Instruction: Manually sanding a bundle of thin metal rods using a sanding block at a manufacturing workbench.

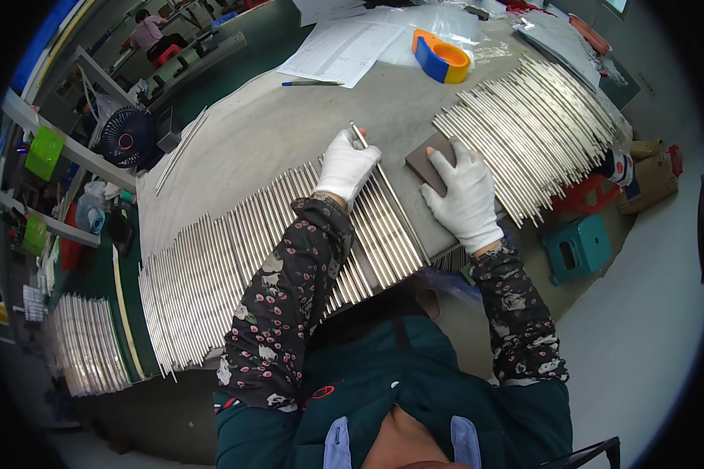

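Note:
My left hand [348,166], in a white glove, has its fingers closed round the upper part of a thin metal rod [404,215]. That rod slants toward me at the right end of a long row of similar rods [203,273], which lie side by side on the table. My right hand [469,195], also gloved with some fingertips bare, grips a flat brown block [421,162] lying on the tabletop. Its thumb and index finger are on the block. Just right of this hand lies a second spread of metal rods [532,133].
Beyond my hands are a tape roll in an orange and blue holder [442,56], a pen [313,84] and printed sheets [340,51]. Two loose rods [181,150] lie far left, near a dark fan [127,137]. A teal stool [577,248] stands at right.

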Demonstrator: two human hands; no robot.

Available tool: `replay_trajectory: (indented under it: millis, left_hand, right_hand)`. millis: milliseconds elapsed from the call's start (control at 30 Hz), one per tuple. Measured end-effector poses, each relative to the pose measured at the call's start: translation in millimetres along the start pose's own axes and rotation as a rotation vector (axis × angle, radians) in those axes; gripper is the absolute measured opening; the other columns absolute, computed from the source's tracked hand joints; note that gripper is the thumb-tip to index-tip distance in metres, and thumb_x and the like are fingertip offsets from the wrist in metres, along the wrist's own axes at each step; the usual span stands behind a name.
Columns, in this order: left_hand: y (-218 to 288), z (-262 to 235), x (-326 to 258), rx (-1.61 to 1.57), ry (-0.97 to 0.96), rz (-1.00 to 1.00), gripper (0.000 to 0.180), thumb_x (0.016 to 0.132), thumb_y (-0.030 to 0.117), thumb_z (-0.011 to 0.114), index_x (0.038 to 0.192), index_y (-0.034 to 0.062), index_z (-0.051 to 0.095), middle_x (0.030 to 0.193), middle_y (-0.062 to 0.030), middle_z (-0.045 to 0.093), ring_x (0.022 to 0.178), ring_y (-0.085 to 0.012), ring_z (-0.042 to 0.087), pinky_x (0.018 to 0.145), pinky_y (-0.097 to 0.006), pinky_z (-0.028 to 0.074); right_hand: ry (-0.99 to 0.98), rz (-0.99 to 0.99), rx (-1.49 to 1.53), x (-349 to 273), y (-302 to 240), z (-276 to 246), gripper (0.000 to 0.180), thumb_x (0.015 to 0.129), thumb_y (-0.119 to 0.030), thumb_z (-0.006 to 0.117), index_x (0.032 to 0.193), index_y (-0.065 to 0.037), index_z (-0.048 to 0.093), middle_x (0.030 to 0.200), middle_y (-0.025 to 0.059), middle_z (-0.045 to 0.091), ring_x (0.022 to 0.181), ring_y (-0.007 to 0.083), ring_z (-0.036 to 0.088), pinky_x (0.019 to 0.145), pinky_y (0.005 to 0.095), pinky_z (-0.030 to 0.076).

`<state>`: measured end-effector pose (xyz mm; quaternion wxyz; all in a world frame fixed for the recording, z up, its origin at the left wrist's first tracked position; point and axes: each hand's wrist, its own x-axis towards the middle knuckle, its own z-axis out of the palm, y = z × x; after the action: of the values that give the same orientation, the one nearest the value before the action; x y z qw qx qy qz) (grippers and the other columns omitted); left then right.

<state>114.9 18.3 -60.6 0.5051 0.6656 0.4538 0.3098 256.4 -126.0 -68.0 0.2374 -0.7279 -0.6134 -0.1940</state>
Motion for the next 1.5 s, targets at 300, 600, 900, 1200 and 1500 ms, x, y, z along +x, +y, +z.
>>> replay_trajectory:
  millis: [300,600,900,1200,1500]
  left_hand:
    - [11,0,-37,1.082,-0.153,0.613,0.074,0.082,0.044,0.061,0.140,0.0039,0.039,0.146,-0.0236,0.030,0.138,-0.0394,0.025,0.111,-0.053,0.023]
    - [-6,-33,-86,1.052,-0.460,0.789,0.062,0.088,0.047,0.055,0.134,0.0064,0.045,0.144,-0.0176,0.037,0.136,-0.0376,0.029,0.112,-0.054,0.019]
    - [0,-13,-183,0.857,-0.684,0.794,0.085,0.074,0.048,0.068,0.141,0.0077,0.034,0.145,-0.0183,0.034,0.135,-0.0369,0.031,0.111,-0.057,0.020]
    - [-5,16,-183,0.946,-0.523,0.769,0.079,0.071,0.041,0.072,0.132,-0.0032,0.047,0.145,-0.0177,0.036,0.136,-0.0331,0.030,0.111,-0.053,0.022]
    - [-6,18,-182,0.935,-0.483,0.770,0.076,0.070,0.037,0.072,0.128,-0.0067,0.049,0.145,-0.0186,0.035,0.136,-0.0328,0.031,0.111,-0.051,0.023]
  right_hand:
    - [-0.017,0.041,0.023,-3,6,-1,0.053,0.067,-0.027,0.076,0.116,-0.010,0.063,0.123,0.0196,0.052,0.100,0.0337,0.056,0.081,0.0435,0.049]
    - [0.015,-0.003,0.005,-3,4,0,0.054,0.066,-0.027,0.077,0.115,-0.010,0.063,0.122,0.0197,0.052,0.097,0.0323,0.056,0.080,0.0424,0.048]
    - [0.024,-0.003,0.006,-3,4,0,0.054,0.066,-0.027,0.077,0.115,-0.008,0.063,0.123,0.0208,0.052,0.101,0.0335,0.055,0.082,0.0424,0.048]
    - [0.024,0.002,0.010,-4,5,1,0.054,0.066,-0.027,0.076,0.115,-0.009,0.063,0.122,0.0210,0.053,0.101,0.0338,0.055,0.083,0.0427,0.047]
    - [0.025,0.022,0.018,-4,4,1,0.054,0.066,-0.027,0.076,0.115,-0.008,0.064,0.124,0.0213,0.053,0.101,0.0336,0.054,0.084,0.0426,0.047]
